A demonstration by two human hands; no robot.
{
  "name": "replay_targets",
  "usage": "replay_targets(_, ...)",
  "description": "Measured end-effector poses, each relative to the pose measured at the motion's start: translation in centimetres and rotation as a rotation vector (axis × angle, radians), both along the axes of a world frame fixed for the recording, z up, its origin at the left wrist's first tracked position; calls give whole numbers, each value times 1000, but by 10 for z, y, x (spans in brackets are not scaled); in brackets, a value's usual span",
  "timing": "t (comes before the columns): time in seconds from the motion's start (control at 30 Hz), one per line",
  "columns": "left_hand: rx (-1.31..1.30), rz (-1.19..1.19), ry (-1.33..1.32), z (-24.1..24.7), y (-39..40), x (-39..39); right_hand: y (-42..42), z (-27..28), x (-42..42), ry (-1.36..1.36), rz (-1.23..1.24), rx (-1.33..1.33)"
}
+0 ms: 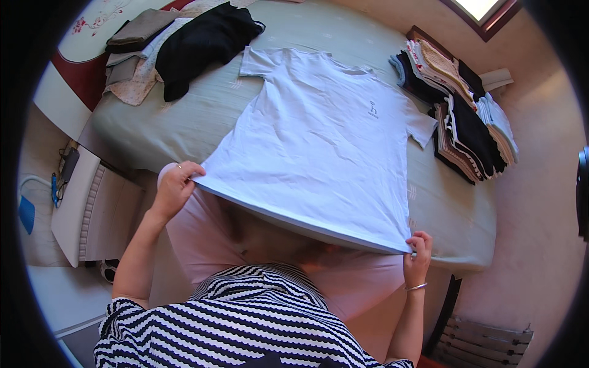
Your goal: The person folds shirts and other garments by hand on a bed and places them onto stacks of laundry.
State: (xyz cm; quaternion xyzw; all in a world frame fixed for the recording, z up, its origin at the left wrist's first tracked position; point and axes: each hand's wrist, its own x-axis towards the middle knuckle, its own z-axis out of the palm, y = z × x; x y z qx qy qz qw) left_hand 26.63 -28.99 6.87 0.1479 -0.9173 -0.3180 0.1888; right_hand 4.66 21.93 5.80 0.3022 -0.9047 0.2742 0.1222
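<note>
A white short-sleeved T-shirt [317, 138] lies spread on the bed, its neck towards the far side and its hem towards me. Small dark print marks the chest on the right. My left hand [177, 188] pinches the hem's left corner, just off the bed's near edge. At the hem's right corner, my right hand [418, 257] grips the fabric between thumb and fingers. Between both hands the hem is drawn out in a nearly straight line over my lap. Some wrinkles cross the shirt's body.
A black garment [202, 50] and folded clothes [142, 27] lie at the bed's far left. Stacks of folded clothes [464, 133] stand at the right of the bed's green sheet [138, 129]. A white bedside cabinet [78, 207] is at the left, a slatted wooden item [483, 342] lower right.
</note>
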Motion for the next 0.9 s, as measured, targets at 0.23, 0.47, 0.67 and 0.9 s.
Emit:
replay_targets(0.23,-102,11,-139,-25,9,7,-1,-28,6,0,29,110)
replay_targets(0.47,-119,17,-171,-49,7,6,-2,-43,1,-35,23,173)
replay_targets(0.67,253,58,165,-2,32,0,1,-46,-3,-39,1,179)
replay_targets(0.9,353,93,-183,-60,10,14,-12,-15,-9,-185,130,383)
